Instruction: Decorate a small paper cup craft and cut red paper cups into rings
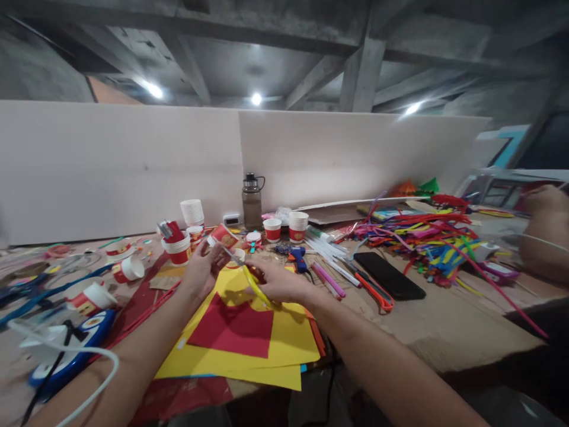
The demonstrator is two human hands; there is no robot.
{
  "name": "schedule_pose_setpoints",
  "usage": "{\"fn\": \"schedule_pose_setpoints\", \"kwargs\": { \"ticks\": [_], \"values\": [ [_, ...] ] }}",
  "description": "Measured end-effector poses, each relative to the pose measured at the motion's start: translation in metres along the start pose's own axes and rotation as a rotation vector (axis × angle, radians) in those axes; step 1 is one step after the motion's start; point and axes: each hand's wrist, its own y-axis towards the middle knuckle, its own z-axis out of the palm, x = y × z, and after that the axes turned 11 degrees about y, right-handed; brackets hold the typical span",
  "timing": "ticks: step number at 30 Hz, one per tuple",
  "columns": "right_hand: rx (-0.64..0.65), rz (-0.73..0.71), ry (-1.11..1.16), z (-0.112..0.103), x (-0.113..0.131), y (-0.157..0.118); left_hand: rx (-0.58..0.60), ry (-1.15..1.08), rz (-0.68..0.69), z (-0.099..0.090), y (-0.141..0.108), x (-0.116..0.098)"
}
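My left hand [202, 268] is closed around a red and white paper cup [226, 236], held tilted above the table. In my right hand [278, 281] are yellow-handled scissors [254, 284], their blades pointing at the cup's lower edge. Whether the blades touch the cup I cannot tell. Below both hands lie yellow paper sheets [284, 338] with a red paper piece [233, 326] on top. Another paper cup [235, 257] stands just behind the scissors, partly hidden by them.
A blue glue gun [297, 258], pink markers [329, 280], a black phone [389, 276] and orange-handled scissors [376, 293] lie to the right. Colourful pipe cleaners [444, 237] are heaped beyond. A water bottle [252, 204] and stacked cups [298, 227] stand behind. Another person's arm [544, 237] shows at right.
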Motion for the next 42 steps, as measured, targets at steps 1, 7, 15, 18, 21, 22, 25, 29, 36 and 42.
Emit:
{"fn": "schedule_pose_setpoints", "kwargs": {
  "ticks": [1,7,15,18,21,22,25,29,36,42],
  "values": [
    [-0.044,-0.016,0.035,0.003,-0.004,0.002,-0.009,0.0,0.002,0.001,0.0,-0.002],
    [-0.167,0.045,0.132,0.013,-0.015,0.011,0.029,-0.001,-0.114,0.001,0.001,-0.012],
    [-0.183,0.069,0.076,0.009,0.003,0.005,0.027,0.076,-0.077,-0.002,0.003,-0.013],
    [-0.164,0.068,0.116,0.01,0.006,0.001,0.036,0.097,-0.061,-0.002,0.005,-0.014],
    [-0.165,0.123,0.185,0.013,0.002,-0.001,0.051,0.118,-0.063,-0.002,0.005,-0.015],
    [-0.174,0.148,0.204,0.014,0.001,-0.002,0.057,0.126,-0.066,-0.002,0.004,-0.015],
    [-0.188,0.187,0.238,0.016,-0.002,-0.002,0.082,0.159,-0.078,-0.001,0.003,-0.015],
    [-0.171,0.151,0.256,0.017,-0.002,-0.002,0.119,0.178,-0.104,-0.003,0.003,-0.011],
    [-0.238,0.147,0.189,0.022,-0.009,0.002,0.124,0.174,-0.075,-0.003,0.003,-0.012],
    [-0.237,0.156,0.15,0.019,-0.001,0.0,0.111,0.173,-0.065,-0.002,0.004,-0.014]
  ]
}}
